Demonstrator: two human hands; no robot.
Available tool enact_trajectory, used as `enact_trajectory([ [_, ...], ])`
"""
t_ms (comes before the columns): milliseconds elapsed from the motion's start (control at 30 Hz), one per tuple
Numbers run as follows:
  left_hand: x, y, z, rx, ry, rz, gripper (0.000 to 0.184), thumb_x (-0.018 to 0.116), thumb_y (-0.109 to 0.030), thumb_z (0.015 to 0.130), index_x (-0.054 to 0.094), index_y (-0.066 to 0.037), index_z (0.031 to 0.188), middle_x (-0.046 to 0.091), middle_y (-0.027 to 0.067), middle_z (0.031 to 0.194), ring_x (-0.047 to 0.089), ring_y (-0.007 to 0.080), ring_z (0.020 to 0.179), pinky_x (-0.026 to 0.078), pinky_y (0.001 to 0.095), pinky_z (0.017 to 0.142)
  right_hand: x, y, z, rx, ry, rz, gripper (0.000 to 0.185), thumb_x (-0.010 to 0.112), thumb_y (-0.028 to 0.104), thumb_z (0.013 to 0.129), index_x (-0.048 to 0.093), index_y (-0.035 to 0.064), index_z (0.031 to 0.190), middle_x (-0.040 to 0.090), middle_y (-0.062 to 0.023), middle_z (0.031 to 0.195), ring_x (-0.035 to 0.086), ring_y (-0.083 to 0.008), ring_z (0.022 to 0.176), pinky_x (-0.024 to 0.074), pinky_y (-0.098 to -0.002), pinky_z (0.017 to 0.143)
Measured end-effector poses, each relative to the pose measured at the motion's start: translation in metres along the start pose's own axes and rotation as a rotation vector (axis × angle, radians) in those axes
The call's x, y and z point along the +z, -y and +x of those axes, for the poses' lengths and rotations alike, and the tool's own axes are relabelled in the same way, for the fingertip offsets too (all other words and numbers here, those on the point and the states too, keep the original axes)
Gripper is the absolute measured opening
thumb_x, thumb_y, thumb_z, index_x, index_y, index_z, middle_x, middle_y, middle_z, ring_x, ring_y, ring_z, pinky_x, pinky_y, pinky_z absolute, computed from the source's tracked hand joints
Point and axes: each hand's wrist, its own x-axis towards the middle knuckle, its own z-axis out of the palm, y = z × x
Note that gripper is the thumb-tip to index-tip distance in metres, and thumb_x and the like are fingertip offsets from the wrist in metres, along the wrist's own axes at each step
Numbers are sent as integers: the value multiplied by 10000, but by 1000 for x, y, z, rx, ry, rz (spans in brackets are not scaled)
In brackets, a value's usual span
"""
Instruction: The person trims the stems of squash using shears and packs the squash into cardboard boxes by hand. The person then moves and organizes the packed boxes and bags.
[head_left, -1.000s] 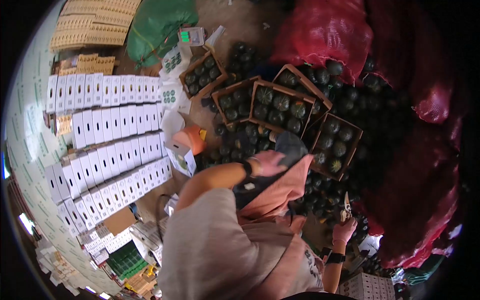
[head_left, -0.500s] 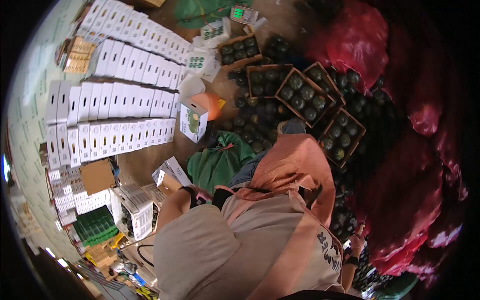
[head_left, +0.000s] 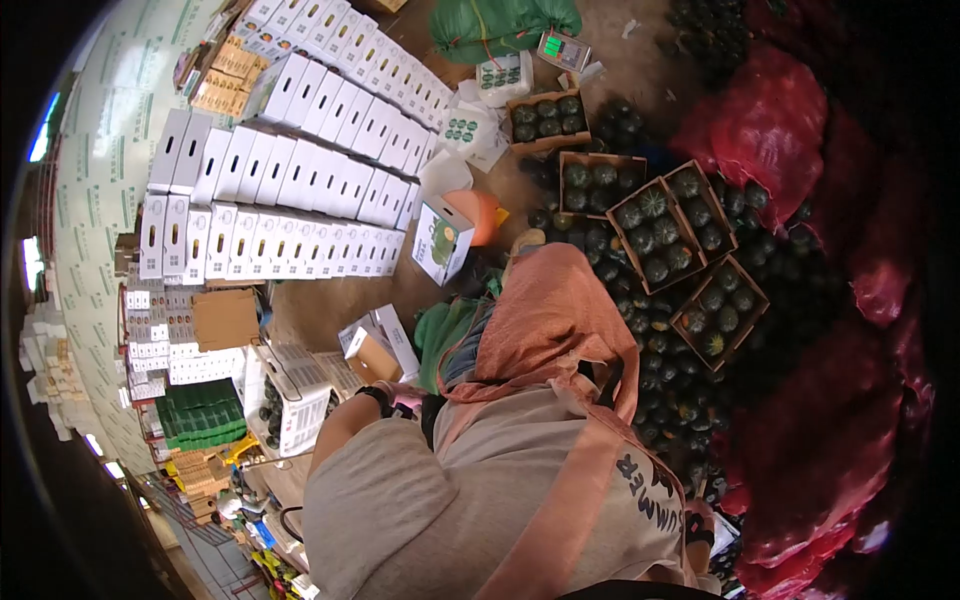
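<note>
My left hand is at the left of my body, beside the green mesh sack and the flap of a small white carton. Its fingers are mostly hidden by my arm and clothes. Down at the right edge of my shirt is my right hand, near dark green squashes. It is partly covered, and I cannot make out its fingers or anything in them. A salmon-coloured apron hangs over my legs.
Open cartons of green squashes stand ahead, with loose squashes around them. Red mesh sacks line the right. Rows of white boxes fill the left. A digital scale and an orange object are further off.
My view has turned, so the boxes and cartons sit further right. The apron covers more of the green sack. My right hand has dropped lower and is less visible.
</note>
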Motion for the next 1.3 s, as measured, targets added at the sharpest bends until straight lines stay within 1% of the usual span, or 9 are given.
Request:
enact_trajectory([
  [300, -96, 21, 42, -27, -111, -49, 363, 524, -334, 867, 527, -53, 1097, 607, 102, 878, 579, 171, 866, 462, 334, 737, 68, 70, 4, -28, 56, 223, 228, 704, 233, 627, 633, 35, 714, 612, -64, 619, 576, -183, 510, 444, -335, 465],
  [533, -259, 33, 159, 6, -127, -60, 374, 525, -314, 875, 511, -45, 1134, 605, 89, 862, 575, 153, 841, 463, 320, 714, 138, 228, -28, -66, -2, 184, 285, 719, 292, 631, 634, 34, 720, 614, -48, 638, 573, -161, 542, 461, -327, 500],
  [733, -500, -57, 265, 485, -419, -157, 385, 526, -297, 882, 496, -38, 1166, 603, 77, 849, 571, 138, 820, 463, 307, 695, 240, 377, -80, 10, -68, -39, 335, 732, 342, 635, 635, 34, 726, 615, -35, 655, 571, -142, 570, 475, -320, 529],
  [800, -571, -91, 254, 722, -415, -351, 390, 526, -291, 884, 492, -36, 1177, 603, 73, 845, 570, 133, 813, 464, 303, 688, 270, 441, -134, 82, -342, -428, 403, 751, 353, 614, 652, 17, 812, 639, -72, 716, 596, -186, 598, 485, -329, 551],
  [933, -670, -117, 232, 1005, -181, -769, 457, 594, -295, 851, 500, -83, 1245, 576, 115, 1143, 526, 244, 1091, 393, 297, 942, 258, 468, -181, 73, -182, -530, 462, 744, 353, 630, 657, 0, 915, 660, -103, 773, 603, -236, 581, 482, -367, 556],
  [1000, -711, -107, 223, 812, -779, -209, 620, 627, -395, 806, 427, -113, 1321, 432, 145, 1346, 376, 264, 1267, 311, 412, 1028, 250, 474, -203, 67, -128, -508, 448, 735, 348, 639, 657, 12, 924, 660, -103, 778, 605, -238, 593, 483, -367, 564],
  [1067, -737, -100, 208, 16, -1056, 219, 820, 616, -520, 763, 282, -148, 1413, 214, 183, 1467, 176, 309, 1368, 198, 564, 1050, 252, 490, -218, 84, -128, -535, 434, 726, 343, 647, 656, 24, 933, 660, -102, 784, 607, -240, 605, 485, -367, 571],
  [1200, -793, -20, 221, -542, -1435, 11, 1024, 560, -658, 723, 39, -175, 1461, 67, 222, 1486, 82, 397, 1371, 145, 633, 1030, 259, 517, -234, 101, -128, -578, 408, 708, 333, 665, 656, 48, 952, 660, -101, 795, 612, -244, 629, 488, -367, 586],
  [1300, -803, 39, 227, -586, -1722, -46, 1107, 569, -694, 687, 1, -124, 1448, 9, 246, 1482, 54, 430, 1364, 138, 668, 1002, 258, 535, -242, 99, -131, -598, 390, 694, 326, 678, 655, 66, 966, 660, -100, 804, 615, -247, 647, 491, -366, 596],
])
